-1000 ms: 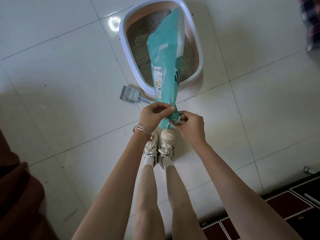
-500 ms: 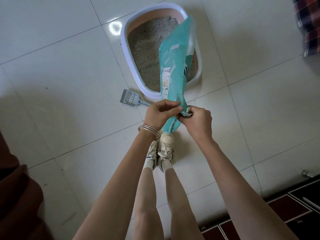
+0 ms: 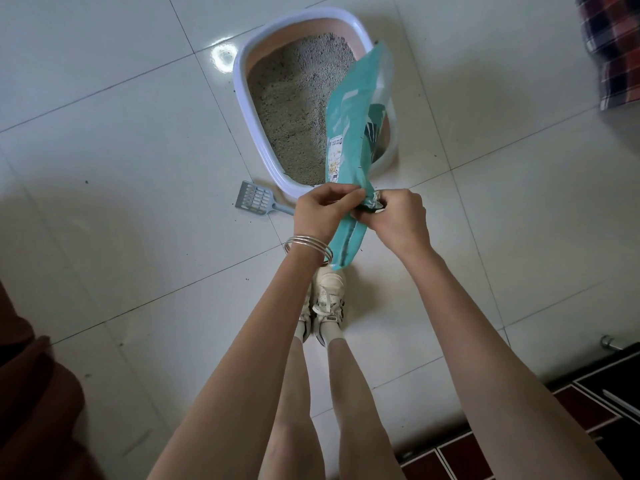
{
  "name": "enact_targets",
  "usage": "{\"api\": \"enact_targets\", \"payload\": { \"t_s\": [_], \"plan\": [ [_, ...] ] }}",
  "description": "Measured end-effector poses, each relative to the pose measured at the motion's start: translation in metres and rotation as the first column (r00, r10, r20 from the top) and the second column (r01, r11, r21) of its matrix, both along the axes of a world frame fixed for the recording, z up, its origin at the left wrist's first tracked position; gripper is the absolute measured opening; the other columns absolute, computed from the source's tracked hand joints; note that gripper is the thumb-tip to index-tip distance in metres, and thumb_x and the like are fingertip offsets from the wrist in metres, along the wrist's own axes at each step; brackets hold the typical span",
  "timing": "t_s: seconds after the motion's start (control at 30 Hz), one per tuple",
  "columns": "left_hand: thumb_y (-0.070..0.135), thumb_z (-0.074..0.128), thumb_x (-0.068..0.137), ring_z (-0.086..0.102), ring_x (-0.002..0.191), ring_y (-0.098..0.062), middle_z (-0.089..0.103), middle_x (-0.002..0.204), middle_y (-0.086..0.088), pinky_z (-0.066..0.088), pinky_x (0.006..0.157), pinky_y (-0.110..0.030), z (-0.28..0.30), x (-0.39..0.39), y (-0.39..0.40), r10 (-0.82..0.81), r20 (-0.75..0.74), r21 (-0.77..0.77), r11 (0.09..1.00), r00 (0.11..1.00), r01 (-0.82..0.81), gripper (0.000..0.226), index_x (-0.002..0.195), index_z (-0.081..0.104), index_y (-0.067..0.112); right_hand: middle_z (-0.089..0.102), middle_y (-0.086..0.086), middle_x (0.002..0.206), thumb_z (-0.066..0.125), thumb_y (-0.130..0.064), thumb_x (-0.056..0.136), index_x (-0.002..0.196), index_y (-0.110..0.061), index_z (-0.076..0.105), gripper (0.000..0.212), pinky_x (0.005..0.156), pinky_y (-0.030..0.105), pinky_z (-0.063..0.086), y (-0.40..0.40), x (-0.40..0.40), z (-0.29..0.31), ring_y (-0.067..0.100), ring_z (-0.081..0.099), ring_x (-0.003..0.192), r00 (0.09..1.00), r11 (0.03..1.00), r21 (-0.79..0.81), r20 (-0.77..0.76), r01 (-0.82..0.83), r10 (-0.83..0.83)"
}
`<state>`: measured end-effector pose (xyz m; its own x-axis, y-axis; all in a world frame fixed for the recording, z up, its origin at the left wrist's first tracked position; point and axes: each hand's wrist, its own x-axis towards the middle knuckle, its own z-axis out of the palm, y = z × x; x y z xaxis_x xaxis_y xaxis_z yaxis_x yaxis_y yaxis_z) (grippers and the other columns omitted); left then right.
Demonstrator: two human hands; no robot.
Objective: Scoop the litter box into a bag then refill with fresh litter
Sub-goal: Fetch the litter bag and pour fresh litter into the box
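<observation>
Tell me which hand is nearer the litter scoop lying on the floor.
The left hand. It grips the teal litter bag just right of the scoop, above its handle end. The right hand grips the bag's other side, farther from the scoop.

Glossy teal plastic litter bag [image 3: 360, 109]; smooth plastic litter box [image 3: 254, 133] holding rough grey granules [image 3: 294, 109]; shiny tiled floor [image 3: 121, 150]; metal bangles [image 3: 308, 245]

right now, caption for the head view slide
Both hands hold a teal litter bag over the litter box.
</observation>
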<state>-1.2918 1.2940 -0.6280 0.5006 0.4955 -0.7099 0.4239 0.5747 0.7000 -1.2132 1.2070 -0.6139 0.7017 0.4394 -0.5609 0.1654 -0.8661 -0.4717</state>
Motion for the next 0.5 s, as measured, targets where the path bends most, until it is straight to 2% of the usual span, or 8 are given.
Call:
{"api": "enact_targets", "payload": {
  "t_s": [0.1,0.2,0.37,0.5],
  "plan": [
    [0.009,0.073,0.074,0.060,0.062,-0.002,0.067,0.065,0.010,0.049,0.068,-0.018,-0.004,-0.001,0.000,0.019,-0.004,0.001,1.000,1.000,-0.019,0.009,0.073,0.069,0.017,0.068,0.014,0.078,0.073,-0.032,0.077,0.081,-0.010,0.070,0.023,0.058,0.027,0.031,0.002,0.001,-0.004,0.028,0.051,0.066,1.000,1.000,-0.002,-0.006,-0.019,0.019],
    [0.009,0.073,0.074,0.060,0.063,-0.003,0.067,0.064,0.010,0.048,0.066,-0.018,-0.006,-0.004,0.004,0.063,-0.016,-0.005,0.998,0.998,-0.063,0.009,0.072,0.069,0.017,0.069,0.014,0.084,0.072,-0.034,0.077,0.085,-0.011,0.071,0.025,0.060,0.029,0.037,0.010,0.002,-0.007,0.034,0.059,0.078,0.998,0.998,-0.006,-0.007,-0.068,0.068],
    [0.008,0.072,0.075,0.061,0.074,-0.015,0.068,0.073,0.001,0.052,0.086,-0.036,-0.006,-0.007,0.015,0.098,-0.012,-0.028,0.995,0.995,-0.098,0.010,0.072,0.068,0.016,0.070,0.012,0.086,0.072,-0.035,0.077,0.089,-0.013,0.071,0.026,0.061,0.028,0.035,0.023,0.003,-0.007,0.033,0.061,0.083,0.992,0.992,0.000,0.004,-0.124,0.124],
    [0.008,0.072,0.075,0.062,0.072,-0.011,0.068,0.072,0.004,0.053,0.084,-0.032,-0.003,-0.008,0.018,0.094,-0.016,-0.020,0.995,0.995,-0.095,0.012,0.070,0.068,0.017,0.070,0.012,0.088,0.071,-0.033,0.078,0.091,-0.013,0.071,0.024,0.062,0.027,0.036,0.027,0.001,-0.007,0.033,0.062,0.084,0.991,0.991,0.007,-0.005,-0.131,0.131]
  ]
}}
